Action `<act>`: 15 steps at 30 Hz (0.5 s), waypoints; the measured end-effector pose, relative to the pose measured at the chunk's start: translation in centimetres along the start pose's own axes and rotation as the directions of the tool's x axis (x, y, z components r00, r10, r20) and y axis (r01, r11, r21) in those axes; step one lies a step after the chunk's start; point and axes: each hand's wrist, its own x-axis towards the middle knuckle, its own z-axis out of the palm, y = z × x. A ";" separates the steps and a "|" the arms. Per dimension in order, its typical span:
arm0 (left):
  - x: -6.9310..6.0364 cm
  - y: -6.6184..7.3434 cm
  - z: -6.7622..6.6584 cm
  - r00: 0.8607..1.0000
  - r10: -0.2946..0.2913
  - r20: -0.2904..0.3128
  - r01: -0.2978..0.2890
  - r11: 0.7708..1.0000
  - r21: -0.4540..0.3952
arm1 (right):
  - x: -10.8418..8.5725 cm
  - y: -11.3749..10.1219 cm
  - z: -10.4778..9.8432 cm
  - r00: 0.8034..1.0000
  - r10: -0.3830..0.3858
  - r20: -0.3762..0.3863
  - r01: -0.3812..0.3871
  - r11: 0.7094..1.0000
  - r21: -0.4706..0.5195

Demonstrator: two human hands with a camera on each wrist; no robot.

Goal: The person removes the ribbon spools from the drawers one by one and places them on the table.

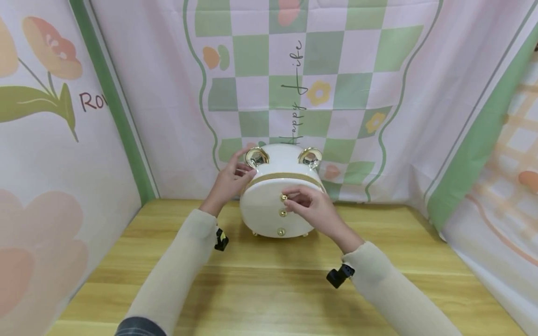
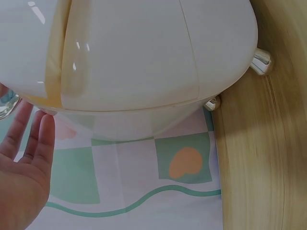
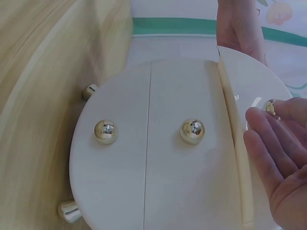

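Observation:
A white rounded box (image 1: 259, 210) with gold knobs down its front stands on the table. My right hand (image 1: 313, 208) pinches the top knob (image 3: 271, 107) between thumb and fingers. The right wrist view shows the top front section (image 3: 252, 79) standing forward of the section below, with a pale edge visible. The middle knob (image 3: 192, 131) and lower knob (image 3: 106, 132) are untouched. At the box's upper left side, beside a gold ring-shaped piece (image 1: 257, 157), my left hand (image 1: 230, 181) touches the shell with extended fingers (image 2: 47, 139).
A second gold ring-shaped piece (image 1: 310, 157) tops the box on the right. Small gold feet (image 2: 261, 62) hold it above the wooden table (image 1: 269, 289). Behind hangs a checkered cloth (image 1: 321, 51), with printed cloths at both sides.

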 end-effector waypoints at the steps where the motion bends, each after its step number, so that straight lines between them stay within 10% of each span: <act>1: 0.0 0.0 0.0 1.000 0.001 0.000 -0.001 1.000 0.001 | -0.2 -0.1 0.0 1.000 -0.003 0.000 0.003 1.000 0.000; 15: 0.0 -0.2 -0.1 1.000 -0.011 0.001 0.011 1.000 -0.006 | -2.8 -1.8 0.8 0.999 -0.042 -0.008 0.041 0.997 -0.060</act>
